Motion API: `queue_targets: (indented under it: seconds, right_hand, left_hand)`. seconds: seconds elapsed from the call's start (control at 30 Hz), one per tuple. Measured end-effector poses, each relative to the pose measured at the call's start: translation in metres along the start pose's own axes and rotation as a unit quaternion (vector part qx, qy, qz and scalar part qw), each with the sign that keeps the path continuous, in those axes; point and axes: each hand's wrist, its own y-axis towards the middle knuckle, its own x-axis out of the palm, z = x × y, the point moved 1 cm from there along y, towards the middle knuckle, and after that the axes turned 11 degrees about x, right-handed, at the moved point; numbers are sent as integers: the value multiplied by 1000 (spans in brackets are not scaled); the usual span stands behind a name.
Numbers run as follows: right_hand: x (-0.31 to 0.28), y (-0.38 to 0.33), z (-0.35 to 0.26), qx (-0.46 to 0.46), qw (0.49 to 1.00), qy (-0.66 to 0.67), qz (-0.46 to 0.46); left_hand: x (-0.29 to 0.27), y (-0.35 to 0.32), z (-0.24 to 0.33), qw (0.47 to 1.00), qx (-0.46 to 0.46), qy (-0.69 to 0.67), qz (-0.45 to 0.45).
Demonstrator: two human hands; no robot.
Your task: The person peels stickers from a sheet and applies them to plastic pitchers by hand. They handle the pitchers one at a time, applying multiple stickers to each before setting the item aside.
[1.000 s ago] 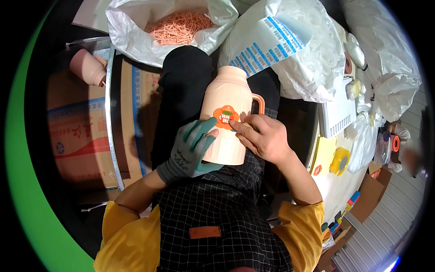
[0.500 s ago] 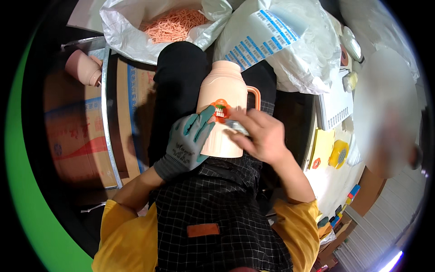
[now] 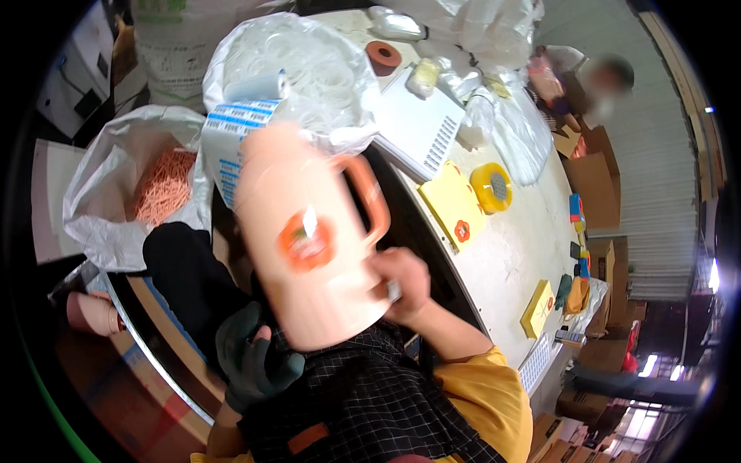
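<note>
A peach vacuum jug (image 3: pixel 305 301) with an orange handle (image 3: pixel 369 197) and a round red-orange sticker (image 3: pixel 306 241) is tilted, neck up and to the left, over my lap. It is slightly blurred. My bare right hand (image 3: pixel 405 284) is closed at the jug's lower right side, under the handle; some fingertips are hidden. A small silvery piece (image 3: pixel 394 291) shows at these fingers. Just below and left of the jug's base, my left hand (image 3: pixel 251 359) is open in a grey and dark green glove, fingers apart, one fingertip bare.
To the left are a white sack (image 3: pixel 93 197) of pink sticks and a bag of clear rings (image 3: pixel 301 58). A label sheet (image 3: pixel 231 147) hangs behind the jug. The worktable (image 3: pixel 502 270) holds yellow sticker pads (image 3: pixel 455 208) and a tape roll (image 3: pixel 492 187). Another person (image 3: pixel 552 85) is far off.
The jug has risen from my lap and tilted left. My left hand has come off its side and turned palm up. My right hand has moved from the sticker to the lower side. The view has swung right.
</note>
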Motion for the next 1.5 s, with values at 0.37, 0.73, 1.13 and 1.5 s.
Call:
queue_targets:
  seconds: [0.37, 0.73, 1.13, 1.5]
  right_hand:
    - [-234, 86, 267, 328, 843, -197, 378]
    - [-275, -230, 301, 527, 597, -605, -32]
    - [-92, -43, 186, 100, 871, -472, 88]
    - [119, -33, 20, 114, 923, -226, -291]
  left_hand:
    - [33, 7, -4, 995, -70, -58, -50]
    - [-54, -184, -112, 860, -410, 281, 119]
    - [-126, -395, -286, 531, -715, 318, 326]
    - [-111, -466, -471, 345, -853, 177, 348]
